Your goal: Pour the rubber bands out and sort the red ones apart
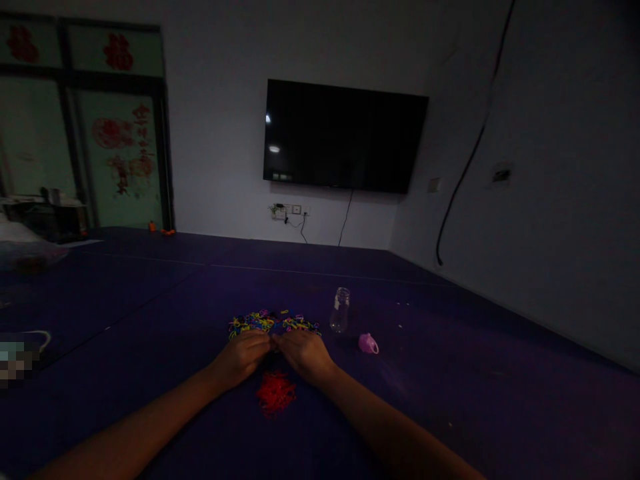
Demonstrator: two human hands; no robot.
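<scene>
My left hand (247,353) and my right hand (307,355) meet at the fingertips at the near edge of a pile of small multicoloured bands (250,323). The fingers of both hands are curled and pressed together; whatever they pinch is too small and dark to make out. Yellow, blue, pink and black loops spread behind my hands, partly hidden by them. Between my forearms, nearer to me, lies a separate heap of small red bands (276,395). A clear bottle (339,313) stands upright, uncapped, to the right of the pile. Beside it rests a pink lid with a loop handle (367,343).
Everything lies on a wide dark blue-purple surface (450,373) with seams. A pale plastic bag (25,247) sits at the far left, and a blurred-out item with a white loop (43,337) nearer. A television (345,137) hangs on the back wall; a black cable (467,167) runs down the right wall.
</scene>
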